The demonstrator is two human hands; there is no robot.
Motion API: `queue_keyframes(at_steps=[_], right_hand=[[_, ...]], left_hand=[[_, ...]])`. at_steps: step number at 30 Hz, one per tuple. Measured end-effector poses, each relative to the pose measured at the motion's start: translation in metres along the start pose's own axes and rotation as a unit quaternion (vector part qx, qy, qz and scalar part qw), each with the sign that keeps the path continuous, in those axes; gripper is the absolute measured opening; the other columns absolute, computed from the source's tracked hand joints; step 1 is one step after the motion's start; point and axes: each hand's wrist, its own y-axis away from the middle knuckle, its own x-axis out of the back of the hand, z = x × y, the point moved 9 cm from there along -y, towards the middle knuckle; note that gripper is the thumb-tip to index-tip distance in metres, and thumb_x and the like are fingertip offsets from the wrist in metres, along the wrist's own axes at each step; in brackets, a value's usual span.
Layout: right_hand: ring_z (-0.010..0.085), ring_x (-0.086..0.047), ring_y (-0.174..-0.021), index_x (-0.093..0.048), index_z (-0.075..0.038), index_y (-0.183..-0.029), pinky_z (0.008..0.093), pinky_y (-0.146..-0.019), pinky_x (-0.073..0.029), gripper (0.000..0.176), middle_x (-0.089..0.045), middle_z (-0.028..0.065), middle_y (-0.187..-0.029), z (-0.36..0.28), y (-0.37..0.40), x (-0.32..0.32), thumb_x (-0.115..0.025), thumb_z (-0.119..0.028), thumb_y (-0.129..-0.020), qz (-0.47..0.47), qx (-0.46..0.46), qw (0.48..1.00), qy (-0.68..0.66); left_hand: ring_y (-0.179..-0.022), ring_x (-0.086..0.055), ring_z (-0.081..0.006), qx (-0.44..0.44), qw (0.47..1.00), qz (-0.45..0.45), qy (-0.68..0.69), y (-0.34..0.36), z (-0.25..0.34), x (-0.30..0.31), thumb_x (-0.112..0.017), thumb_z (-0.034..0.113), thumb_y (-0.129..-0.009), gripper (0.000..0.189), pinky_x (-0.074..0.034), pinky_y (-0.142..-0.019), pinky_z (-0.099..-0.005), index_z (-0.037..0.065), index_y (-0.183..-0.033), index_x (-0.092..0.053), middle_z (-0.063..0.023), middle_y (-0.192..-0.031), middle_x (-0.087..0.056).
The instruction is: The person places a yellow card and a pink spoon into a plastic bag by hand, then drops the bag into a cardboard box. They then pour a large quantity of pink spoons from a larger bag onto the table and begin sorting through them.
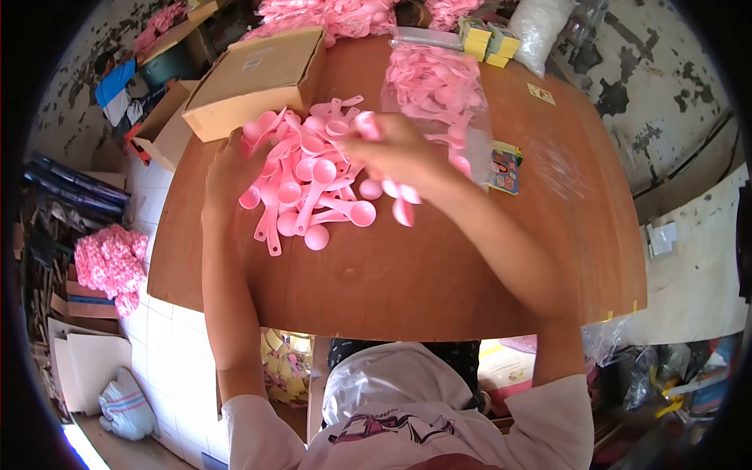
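A loose pile of pink measuring spoons (319,176) lies on the brown table, with round bowls and handles pointing many ways. At the pile's left edge is my left hand (233,168), its fingers curled around a pink spoon (251,135); motion blurs the fingertips. Over the right side of the pile, my right hand (395,150) is closed on several pink spoons, which stick out above its fingers and below its palm. Behind the right forearm, a clear plastic bag (435,86) full of pink spoons lies flat.
A closed cardboard box (258,74) stands behind the pile. Small yellow stacks (487,41) and a white plastic bundle (540,35) sit at the back right. A colourful packet (505,168) lies right of the bag. Another person (117,90) is at the far left.
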Motion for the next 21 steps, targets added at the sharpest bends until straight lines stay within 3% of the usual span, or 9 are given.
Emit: queue_keyframes(at_steps=[2, 6, 8, 9, 10, 11, 12, 13, 21], right_hand=[[0.0078, -0.05, -0.05, -0.06, -0.006, -0.086, 0.0271, -0.041, -0.039, 0.017, -0.058, 0.0013, -0.07, 0.01, 0.018, 0.02, -0.072, -0.018, -0.086, -0.021, -0.052, 0.993, -0.103], [0.0053, -0.048, -0.05, -0.061, -0.007, -0.097, 0.0239, -0.042, -0.037, 0.02, -0.053, -0.001, -0.067, 0.049, 0.033, 0.055, -0.073, -0.02, -0.088, -0.026, -0.117, 0.955, -0.273], [0.005, -0.047, -0.049, -0.062, -0.006, -0.096, 0.0244, -0.043, -0.038, 0.018, -0.053, -0.0007, -0.068, 0.053, 0.042, 0.08, -0.071, -0.02, -0.089, 0.032, -0.116, 0.984, -0.134], [0.0168, -0.058, -0.054, -0.062, -0.001, -0.099, 0.0328, -0.048, -0.047, 0.024, -0.063, 0.0086, -0.075, 0.053, 0.041, 0.094, -0.073, -0.016, -0.083, 0.019, -0.087, 0.995, 0.04], [0.0168, -0.058, -0.054, -0.062, -0.001, -0.099, 0.0328, -0.048, -0.047, 0.024, -0.063, 0.0086, -0.075, 0.063, 0.045, 0.101, -0.073, -0.016, -0.083, 0.018, -0.088, 0.995, 0.04], [0.0245, -0.063, -0.063, -0.061, 0.0, -0.102, 0.0381, -0.056, -0.05, 0.029, -0.064, 0.0133, -0.079, 0.051, 0.049, 0.111, -0.073, -0.016, -0.081, 0.063, 0.019, 0.963, 0.262], [0.0323, -0.067, -0.072, -0.061, 0.001, -0.105, 0.0434, -0.063, -0.054, 0.033, -0.066, 0.0179, -0.084, 0.032, 0.058, 0.104, -0.074, -0.016, -0.079, 0.103, 0.124, 0.869, 0.467], [0.0429, -0.066, -0.09, -0.059, 0.002, -0.108, 0.05, -0.077, -0.054, 0.038, -0.066, 0.0259, -0.094, 0.044, 0.061, 0.111, -0.073, -0.016, -0.078, 0.143, 0.041, 0.824, 0.547], [0.0428, -0.067, -0.092, -0.06, 0.003, -0.106, 0.049, -0.076, -0.055, 0.031, -0.067, 0.0272, -0.096, 0.064, 0.055, 0.12, -0.067, -0.007, -0.077, 0.154, -0.004, 0.801, 0.578]], left_hand=[[-0.125, -0.053, -0.0406, 0.014, 0.999, -0.005, -0.043, 0.009, 0.009, 0.005, -0.056, 0.065, -0.085, 0.082, -0.044, -0.101, -0.0494, 0.008, -0.143, -0.044, -0.0208, -0.139, -0.052], [-0.127, -0.052, -0.0403, 0.076, 0.989, -0.043, -0.116, 0.021, 0.023, 0.012, -0.04, 0.074, -0.088, 0.085, -0.041, -0.105, -0.0518, 0.013, -0.148, -0.04, -0.015, -0.15, -0.042], [-0.127, -0.052, -0.04, 0.08, 0.985, -0.063, -0.139, 0.021, 0.024, 0.013, -0.037, 0.074, -0.089, 0.083, -0.04, -0.105, -0.0515, 0.017, -0.149, -0.038, -0.0151, -0.149, -0.043], [-0.127, -0.052, -0.0397, 0.086, 0.979, -0.082, -0.164, 0.021, 0.022, 0.011, -0.033, 0.074, -0.09, 0.081, -0.04, -0.106, -0.0513, 0.02, -0.15, -0.037, -0.0152, -0.148, -0.044], [-0.127, -0.052, -0.0397, 0.086, 0.979, -0.082, -0.164, 0.02, 0.022, 0.01, -0.033, 0.074, -0.09, 0.081, -0.04, -0.106, -0.0513, 0.02, -0.15, -0.037, -0.0152, -0.148, -0.044], [-0.128, -0.05, -0.0399, 0.098, 0.976, -0.099, -0.17, 0.02, 0.018, 0.008, -0.031, 0.074, -0.09, 0.079, -0.039, -0.107, -0.0516, 0.023, -0.15, -0.037, -0.0147, -0.148, -0.044], [-0.13, -0.049, -0.0401, 0.109, 0.971, -0.116, -0.177, 0.02, 0.015, 0.005, -0.029, 0.074, -0.091, 0.077, -0.038, -0.108, -0.0519, 0.026, -0.15, -0.037, -0.0143, -0.147, -0.044], [-0.13, -0.049, -0.0401, 0.109, 0.971, -0.116, -0.176, 0.02, 0.014, 0.005, -0.029, 0.074, -0.091, 0.077, -0.038, -0.108, -0.0519, 0.026, -0.15, -0.037, -0.0143, -0.147, -0.044], [-0.134, -0.044, -0.0408, 0.112, 0.978, -0.069, -0.159, 0.019, 0.007, 0.006, -0.029, 0.076, -0.09, 0.078, -0.033, -0.111, -0.0542, 0.025, -0.15, -0.037, -0.0144, -0.15, -0.041]])
